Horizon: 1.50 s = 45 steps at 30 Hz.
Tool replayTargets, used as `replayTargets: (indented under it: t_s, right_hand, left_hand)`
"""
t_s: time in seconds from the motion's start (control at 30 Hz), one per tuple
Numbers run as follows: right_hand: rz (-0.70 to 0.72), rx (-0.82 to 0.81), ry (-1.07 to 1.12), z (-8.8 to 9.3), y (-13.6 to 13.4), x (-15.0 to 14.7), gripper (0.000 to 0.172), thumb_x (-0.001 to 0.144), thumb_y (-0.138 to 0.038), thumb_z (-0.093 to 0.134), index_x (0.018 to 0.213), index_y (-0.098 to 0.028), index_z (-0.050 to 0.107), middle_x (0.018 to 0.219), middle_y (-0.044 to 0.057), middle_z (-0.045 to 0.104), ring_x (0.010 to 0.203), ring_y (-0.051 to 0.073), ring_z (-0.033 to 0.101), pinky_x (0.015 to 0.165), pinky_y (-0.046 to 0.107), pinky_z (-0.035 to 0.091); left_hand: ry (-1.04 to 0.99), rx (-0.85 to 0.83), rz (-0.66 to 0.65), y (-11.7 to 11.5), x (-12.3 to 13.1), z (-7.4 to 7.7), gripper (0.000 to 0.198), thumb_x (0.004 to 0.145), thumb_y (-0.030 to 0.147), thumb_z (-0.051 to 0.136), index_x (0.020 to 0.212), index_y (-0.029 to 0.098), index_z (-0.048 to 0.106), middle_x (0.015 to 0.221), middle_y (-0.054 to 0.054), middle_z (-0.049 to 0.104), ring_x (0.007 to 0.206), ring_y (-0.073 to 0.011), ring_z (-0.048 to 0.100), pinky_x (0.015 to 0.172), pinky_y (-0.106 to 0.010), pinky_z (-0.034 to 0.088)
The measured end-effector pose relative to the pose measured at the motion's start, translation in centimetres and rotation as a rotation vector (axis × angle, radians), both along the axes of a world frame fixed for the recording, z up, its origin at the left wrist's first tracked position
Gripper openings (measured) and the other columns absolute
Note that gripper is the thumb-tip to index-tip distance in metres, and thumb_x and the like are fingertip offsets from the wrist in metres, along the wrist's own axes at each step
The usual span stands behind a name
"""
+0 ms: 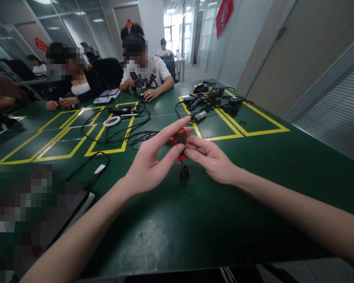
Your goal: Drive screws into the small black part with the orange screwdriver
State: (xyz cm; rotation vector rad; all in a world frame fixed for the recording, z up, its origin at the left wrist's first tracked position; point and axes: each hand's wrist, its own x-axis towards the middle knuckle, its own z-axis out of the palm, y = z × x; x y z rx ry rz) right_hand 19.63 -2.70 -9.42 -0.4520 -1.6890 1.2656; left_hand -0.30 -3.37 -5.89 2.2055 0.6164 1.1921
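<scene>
Both my hands meet above the middle of the green table (194, 220). My left hand (149, 159) pinches a small red and black tool handle (180, 138) between thumb and forefinger. My right hand (211, 157) grips the same handle from the other side with its fingertips. Directly beneath it a small black cylindrical part (184, 173) stands upright on the table, apart from both hands.
Tangled black cables (126, 129), a white ring (111, 121) and yellow tape rectangles (242, 125) lie further back. More black gear (212, 100) sits at the far right. A dark flat device (67, 204) lies near left. Two people sit across the table handling small items.
</scene>
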Motion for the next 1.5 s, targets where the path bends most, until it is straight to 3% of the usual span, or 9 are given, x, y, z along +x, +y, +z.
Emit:
replayTargets:
  t_s: [0.17,0.27,0.37,0.5,0.67,0.83,1.07,1.37,1.5]
  right_hand:
    - [-0.077,-0.025,-0.136,-1.6,-0.6,1.7,0.026,0.100,-0.035,0.067,0.121,-0.020,0.071,0.115,0.006,0.077,0.107,0.018,0.073,0.100,0.039,0.060]
    - [-0.113,-0.003,-0.273,-3.4,-1.2,2.6,0.041,0.089,-0.030,0.077,0.127,-0.021,0.068,0.128,0.009,0.074,0.116,0.023,0.071,0.102,0.045,0.060]
    - [-0.165,-0.008,-0.469,-5.2,-1.4,3.1,0.039,0.085,-0.026,0.079,0.122,-0.019,0.071,0.120,0.010,0.077,0.106,0.024,0.073,0.100,0.047,0.059]
    - [-0.160,0.046,-0.556,-6.3,-1.0,3.2,0.029,0.089,-0.027,0.076,0.116,-0.016,0.074,0.111,0.010,0.080,0.102,0.025,0.074,0.096,0.045,0.059]
    - [-0.216,0.152,-0.603,-6.4,-0.9,3.2,0.031,0.093,-0.027,0.073,0.122,-0.017,0.074,0.118,0.013,0.079,0.106,0.026,0.074,0.098,0.047,0.060]
    - [-0.278,0.227,-0.648,-6.6,-0.7,3.3,0.030,0.094,-0.029,0.071,0.122,-0.019,0.074,0.122,0.015,0.078,0.111,0.029,0.075,0.102,0.051,0.060]
    - [-0.298,0.280,-0.623,-6.7,-0.7,3.3,0.031,0.094,-0.038,0.073,0.117,-0.018,0.075,0.119,0.015,0.079,0.110,0.031,0.076,0.099,0.050,0.062]
    - [-0.294,0.349,-0.662,-6.6,-1.1,3.3,0.023,0.100,-0.031,0.065,0.119,-0.019,0.071,0.116,0.014,0.078,0.108,0.028,0.076,0.095,0.046,0.064]
    - [-0.328,0.469,-0.704,-6.8,-1.1,3.2,0.022,0.100,-0.027,0.065,0.119,-0.018,0.070,0.114,0.015,0.079,0.106,0.029,0.076,0.092,0.047,0.065]
  left_hand:
    - [0.033,0.113,0.074,0.7,0.6,1.0,0.039,0.098,0.032,0.071,0.135,0.022,0.066,0.128,-0.008,0.074,0.106,-0.0190,0.073,0.094,-0.031,0.061]
    - [0.100,0.262,0.116,1.3,1.0,1.6,0.038,0.094,0.033,0.076,0.129,0.020,0.067,0.122,-0.007,0.074,0.098,-0.0162,0.071,0.084,-0.026,0.057]
    - [0.232,0.374,0.112,2.0,1.8,2.2,0.019,0.099,0.034,0.068,0.109,0.018,0.068,0.102,-0.004,0.075,0.084,-0.0127,0.068,0.076,-0.024,0.052]
    - [0.345,0.443,0.138,2.5,2.6,2.9,0.034,0.101,0.046,0.061,0.084,0.017,0.062,0.071,0.002,0.062,0.064,-0.0104,0.056,0.063,-0.023,0.041]
    - [0.348,0.387,0.057,2.5,2.4,3.9,0.026,0.096,0.018,0.046,0.107,0.015,0.070,0.102,-0.006,0.074,0.085,-0.0149,0.066,0.077,-0.027,0.050]
    - [0.313,0.364,0.058,2.8,2.3,3.9,0.028,0.101,0.024,0.056,0.123,0.018,0.070,0.087,0.000,0.075,0.075,-0.0119,0.066,0.075,-0.024,0.048]
    - [0.406,0.406,0.117,3.2,2.9,3.8,0.030,0.102,0.041,0.055,0.088,0.018,0.065,0.073,0.001,0.067,0.066,-0.0120,0.060,0.064,-0.024,0.040]
    - [0.363,0.339,0.040,3.6,2.2,4.1,0.028,0.098,0.014,0.049,0.109,0.017,0.074,0.103,-0.007,0.077,0.088,-0.0154,0.071,0.076,-0.026,0.050]
    - [0.361,0.328,0.042,3.6,2.2,4.1,0.022,0.098,0.020,0.055,0.108,0.018,0.074,0.089,-0.002,0.077,0.079,-0.0137,0.070,0.071,-0.024,0.047]
